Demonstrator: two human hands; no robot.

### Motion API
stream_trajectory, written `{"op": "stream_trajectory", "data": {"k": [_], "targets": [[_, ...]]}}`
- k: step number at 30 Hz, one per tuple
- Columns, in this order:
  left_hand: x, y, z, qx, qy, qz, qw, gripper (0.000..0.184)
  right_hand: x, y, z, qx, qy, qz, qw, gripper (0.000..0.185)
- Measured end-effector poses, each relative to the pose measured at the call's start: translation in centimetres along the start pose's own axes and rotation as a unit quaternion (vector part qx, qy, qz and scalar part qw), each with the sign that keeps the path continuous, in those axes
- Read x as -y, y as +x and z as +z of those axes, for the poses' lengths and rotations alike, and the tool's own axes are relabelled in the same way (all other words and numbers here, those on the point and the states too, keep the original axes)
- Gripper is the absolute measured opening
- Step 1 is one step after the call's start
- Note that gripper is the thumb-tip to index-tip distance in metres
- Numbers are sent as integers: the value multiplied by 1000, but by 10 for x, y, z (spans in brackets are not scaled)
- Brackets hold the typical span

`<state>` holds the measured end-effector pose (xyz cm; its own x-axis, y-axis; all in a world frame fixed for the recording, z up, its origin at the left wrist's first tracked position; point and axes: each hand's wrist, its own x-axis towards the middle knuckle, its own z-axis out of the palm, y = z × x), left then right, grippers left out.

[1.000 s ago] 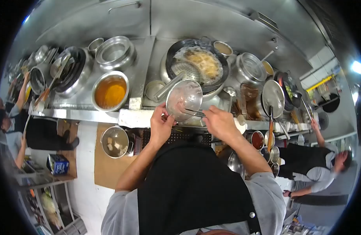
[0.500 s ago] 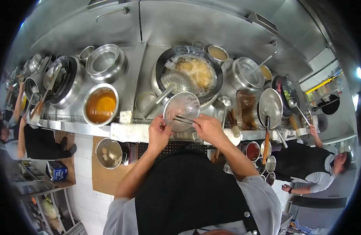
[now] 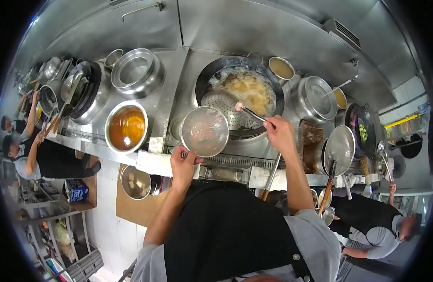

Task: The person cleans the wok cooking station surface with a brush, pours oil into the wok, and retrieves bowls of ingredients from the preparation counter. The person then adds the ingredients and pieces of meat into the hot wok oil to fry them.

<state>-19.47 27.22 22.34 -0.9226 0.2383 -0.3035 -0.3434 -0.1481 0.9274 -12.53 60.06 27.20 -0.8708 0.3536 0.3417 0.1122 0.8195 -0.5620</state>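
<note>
My left hand [image 3: 182,169] grips the rim of a clear bowl [image 3: 204,133], tilted in front of the wok, with some pinkish raw pieces in it. In my right hand [image 3: 281,134] are slim dark metal tongs [image 3: 255,115], pinching a small pale-pink piece of raw meat [image 3: 239,106] at the tip. That piece hangs above the wok [image 3: 203,77], where golden food [image 3: 249,94] bubbles in frothing oil. A perforated skimmer [image 3: 220,102] rests in the wok's left side; the bowl hides its handle.
Left of the wok stands a bowl of amber liquid [image 3: 127,128]. To the right are a metal pot [image 3: 315,101] and a strainer [image 3: 339,145]. Lower left, a pot [image 3: 135,182] holds pale chunks. Co-workers stand at the right [image 3: 367,211] and left [image 3: 52,157].
My right hand has moved right and up from the bowl, carrying the raw meat piece in the tongs over the wok. The bowl shifted slightly left relative to the wok. The view turned a little.
</note>
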Motion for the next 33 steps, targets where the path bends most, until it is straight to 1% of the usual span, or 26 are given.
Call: {"op": "stream_trajectory", "data": {"k": [2, 3, 4, 5, 6, 8, 9, 11, 12, 13, 14, 15, 17, 19, 21, 23, 24, 25, 26, 27, 28, 29, 30, 31, 32, 33], "targets": [[2, 4, -7, 0, -21, 18, 1000, 16, -25, 13, 16, 3, -99, 15, 995, 19], [2, 3, -10, 10, -21, 17, 1000, 16, -45, 22, 26, -4, -104, 22, 994, 19], [0, 2, -14, 19, -8, 14, 1000, 16, -66, 32, 35, -4, -73, 49, 996, 21], [-1, 1, -18, 28, 5, 12, 1000, 16, -64, 39, 34, -5, -41, 75, 996, 23], [0, 2, -23, 38, 5, 15, 999, 16, -61, 39, 28, -15, -45, 78, 996, 23], [5, -4, -37, 72, -12, 10, 997, 16, -5, 33, -8, -171, 76, 137, 973, 26], [2, -9, -44, 89, -10, 8, 996, 16, 23, 21, -28, -165, 96, 155, 969, 31], [-6, -11, -55, 109, -15, -18, 994, 16, 60, -15, -44, -183, 127, 147, 964, 32], [-4, -10, -66, 135, 11, -34, 990, 14, 69, -35, -47, -171, 162, 145, 961, 31], [-4, -9, -76, 148, 9, -30, 988, 14, 78, -55, -48, -156, 196, 144, 957, 32], [-3, -9, -84, 164, 8, -52, 985, 14, 100, -71, -52, -135, 262, 192, 936, 34], [-2, -11, -89, 179, 10, -78, 981, 13, 110, -86, -51, -161, 286, 160, 931, 28], [-2, -22, -98, 196, 26, -113, 974, 14, 143, -118, -62, -202, 305, 162, 916, 24], [18, -24, -111, 229, 9, -158, 960, 14, 179, -151, -75, -276, 274, 158, 908, 18], [31, -33, -113, 266, 23, -181, 947, 14, 207, -190, -77, -379, 192, 162, 891, 17], [46, -44, -109, 307, 32, -203, 929, 15, 218, -238, -50, -493, 108, 95, 858, 11], [53, -49, -104, 313, 45, -212, 925, 15, 208, -269, -28, -478, 36, 23, 877, 11], [61, -53, -98, 319, 58, -219, 920, 16, 214, -294, -15, -389, -73, 23, 918, 18], [72, -57, -93, 326, 67, -221, 917, 15, 208, -319, 5, -289, -86, -4, 954, 19], [85, -62, -91, 349, 79, -218, 908, 15, 195, -362, 36, -120, -102, 116, 981, 15], [99, -66, -89, 376, 159, -175, 896, 15, 185, -408, 61, 45, -114, 234, 964, 14], [110, -71, -87, 402, 235, -125, 876, 14, 196, -425, 57, 18, -118, 253, 960, 14], [121, -81, -85, 414, 237, -146, 867, 13, 212, -444, 45, -57, -104, 259, 959, 17], [130, -93, -83, 447, 253, -145, 846, 13, 232, -470, 38, -134, -91, 272, 948, 19], [140, -105, -85, 455, 256, -170, 835, 14, 251, -483, 22, -208, -102, 282, 931, 20], [151, -122, -85, 469, 265, -198, 819, 14, 277, -502, 5, -256, -93, 321, 907, 20]]}}
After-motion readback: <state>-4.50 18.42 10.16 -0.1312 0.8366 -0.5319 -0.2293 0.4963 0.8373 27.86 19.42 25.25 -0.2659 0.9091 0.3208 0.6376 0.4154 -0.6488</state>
